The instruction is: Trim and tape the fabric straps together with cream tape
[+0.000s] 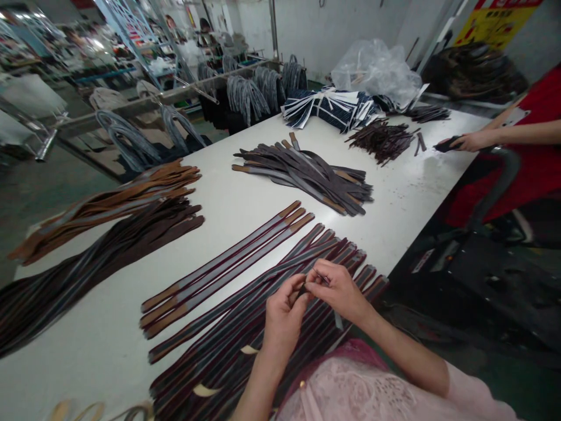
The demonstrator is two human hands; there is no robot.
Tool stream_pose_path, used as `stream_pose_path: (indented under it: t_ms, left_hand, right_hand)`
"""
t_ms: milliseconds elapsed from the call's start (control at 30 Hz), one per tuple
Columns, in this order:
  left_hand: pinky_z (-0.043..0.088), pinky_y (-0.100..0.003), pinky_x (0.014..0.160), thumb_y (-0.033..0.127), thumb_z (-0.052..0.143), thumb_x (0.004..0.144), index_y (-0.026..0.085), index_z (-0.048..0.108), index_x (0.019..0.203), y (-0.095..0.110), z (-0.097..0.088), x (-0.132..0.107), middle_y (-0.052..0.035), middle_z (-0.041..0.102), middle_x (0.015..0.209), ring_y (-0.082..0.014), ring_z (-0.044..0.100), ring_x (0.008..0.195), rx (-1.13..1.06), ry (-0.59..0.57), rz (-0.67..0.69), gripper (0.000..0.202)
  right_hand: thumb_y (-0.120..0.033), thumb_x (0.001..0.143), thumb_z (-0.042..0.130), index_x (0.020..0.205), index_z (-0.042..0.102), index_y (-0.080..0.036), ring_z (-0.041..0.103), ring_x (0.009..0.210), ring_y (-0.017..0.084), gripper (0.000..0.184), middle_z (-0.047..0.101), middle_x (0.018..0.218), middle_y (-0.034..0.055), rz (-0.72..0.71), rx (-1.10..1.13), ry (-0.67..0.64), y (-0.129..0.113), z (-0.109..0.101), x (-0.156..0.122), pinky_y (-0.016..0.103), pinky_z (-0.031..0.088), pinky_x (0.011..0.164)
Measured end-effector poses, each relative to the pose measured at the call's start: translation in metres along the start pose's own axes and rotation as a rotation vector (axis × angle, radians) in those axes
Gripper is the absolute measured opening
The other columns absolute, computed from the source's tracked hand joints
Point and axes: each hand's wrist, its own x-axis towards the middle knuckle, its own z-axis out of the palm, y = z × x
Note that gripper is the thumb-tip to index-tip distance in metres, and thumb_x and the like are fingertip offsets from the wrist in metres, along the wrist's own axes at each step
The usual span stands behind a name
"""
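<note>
Desk [245, 193]: white top that carries every pile; the person stands at its near edge.
Far-left bundles: brown straps [109, 202] lie fanned above a long sweep of dark straps [65, 280].
Near row [245, 327]: dark, red-edged straps laid side by side, running under both hands.
Second row [219, 272]: grey straps with tan ends, just beside the near row.
Middle pile [307, 172]: loose dark straps, well apart from the hands.
Co-worker: a hand [471, 140] at the far right edge grips a dark piece near a heap of short pieces [381, 139].
Left hand [283, 316]: fingertips pinched on the thin strip [337, 318].
Right hand [339, 289]: likewise pinched on it, touching the left fingertips.
Thin strip: held up over the near row; its free end hangs below the right hand.
Step in hand: judged as fine fingertip work on the strip's end.
Next move: calls for a steady pinch and small, precise finger motion.
</note>
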Motion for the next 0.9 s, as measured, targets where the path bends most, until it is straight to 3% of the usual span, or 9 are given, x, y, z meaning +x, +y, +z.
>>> stream_pose_path:
  t_ms: [100, 233, 400, 533, 700, 900]
  left_hand:
    - [0.051, -0.025, 0.064, 0.025, 0.061, 0.068, 0.014, 0.059, 0.096, -0.012, -0.016, 0.018, -0.0027, 0.066, 0.077, -0.0132, 0.061, 0.065, 0.045, 0.043, -0.18, 0.03]
    - [0.045, -0.022, 0.051, 0.029, 0.065, 0.062, 0.011, 0.063, 0.086, -0.022, -0.062, 0.048, 0.0006, 0.06, 0.05, -0.0105, 0.054, 0.046, 0.182, 0.095, -0.346, 0.03]
    - [0.035, -0.02, 0.042, 0.034, 0.066, 0.057, 0.012, 0.065, 0.081, -0.029, -0.138, 0.099, 0.0031, 0.054, 0.043, -0.0083, 0.045, 0.039, 0.348, 0.019, -0.437, 0.032]
    - [0.031, -0.021, 0.041, 0.039, 0.066, 0.053, 0.014, 0.065, 0.077, -0.051, -0.184, 0.147, 0.0026, 0.056, 0.049, -0.0081, 0.041, 0.039, 0.437, 0.084, -0.399, 0.035]
    - [0.029, -0.022, 0.044, 0.046, 0.061, 0.055, 0.015, 0.065, 0.063, -0.088, -0.203, 0.186, 0.0033, 0.05, 0.045, -0.0094, 0.039, 0.041, 0.581, 0.105, -0.374, 0.032]
    - [0.03, -0.023, 0.048, 0.047, 0.054, 0.06, 0.015, 0.063, 0.063, -0.117, -0.207, 0.194, 0.0029, 0.05, 0.048, -0.0111, 0.04, 0.047, 0.66, 0.1, -0.363, 0.033]
  right_hand:
    - [-0.019, 0.068, 0.05, 0.06, 0.054, -0.017, 0.044, 0.058, 0.01, 0.009, 0.048, 0.062, -0.002, 0.054, -0.014, 0.103, 0.025, -0.001, 0.027, 0.022, 0.035, 0.054]
    - [-0.024, 0.065, 0.05, 0.059, 0.052, -0.016, 0.041, 0.053, 0.009, 0.01, 0.045, 0.055, -0.0035, 0.21, -0.055, 0.234, 0.078, -0.018, 0.082, 0.022, 0.032, 0.053]
    - [-0.029, 0.061, 0.05, 0.056, 0.052, -0.015, 0.039, 0.05, 0.009, 0.015, 0.043, 0.049, -0.0038, 0.348, -0.097, 0.297, 0.152, -0.04, 0.155, 0.021, 0.029, 0.049]
    - [-0.03, 0.061, 0.049, 0.053, 0.05, -0.015, 0.038, 0.047, 0.008, 0.017, 0.04, 0.046, -0.0038, 0.429, -0.13, 0.327, 0.202, -0.04, 0.2, 0.021, 0.027, 0.046]
    - [-0.03, 0.062, 0.049, 0.056, 0.053, -0.013, 0.039, 0.043, 0.008, 0.018, 0.042, 0.043, -0.003, 0.563, -0.186, 0.294, 0.239, -0.026, 0.232, 0.021, 0.028, 0.045]
    - [-0.03, 0.064, 0.049, 0.058, 0.058, -0.011, 0.043, 0.045, 0.009, 0.022, 0.048, 0.043, 0.0, 0.647, -0.323, 0.291, 0.246, -0.021, 0.242, 0.021, 0.03, 0.047]
